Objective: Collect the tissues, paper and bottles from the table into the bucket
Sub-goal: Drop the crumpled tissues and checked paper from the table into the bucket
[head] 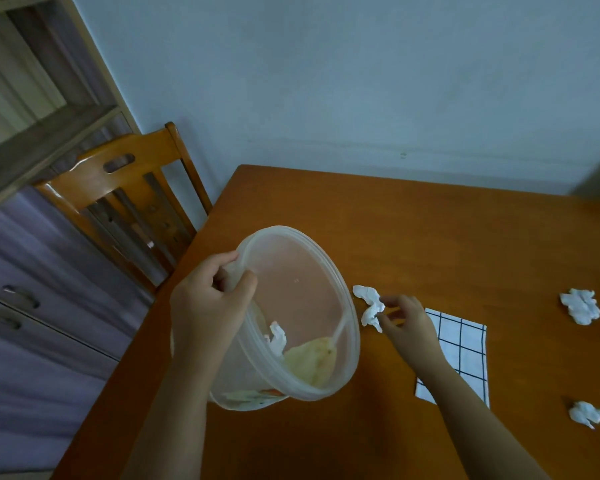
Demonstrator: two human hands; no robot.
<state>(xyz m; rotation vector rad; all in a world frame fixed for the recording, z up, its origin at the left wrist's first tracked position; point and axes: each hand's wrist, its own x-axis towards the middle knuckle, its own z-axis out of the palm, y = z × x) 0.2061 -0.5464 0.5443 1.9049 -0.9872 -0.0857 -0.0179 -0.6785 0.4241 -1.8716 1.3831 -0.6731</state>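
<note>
While the left hand (208, 303) grips the rim of the tilted translucent plastic bucket (329, 271) — some tissue already inside — right-hand fingers (390, 301) pinch a crumpled white tissue (369, 303) on the brown wooden counter (430, 230). Left: two more white tissue wads (581, 305), checked paper sheet (465, 344); no bottles visible.

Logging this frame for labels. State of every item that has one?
bucket: tilted, off the table, tissue inside
left hand: gripping bucket rim
right hand: pinching a tissue beside the bucket
far tissue: crumpled, on table
near tissue: crumpled, on table
checked cloth: flat, partly under right arm
</note>
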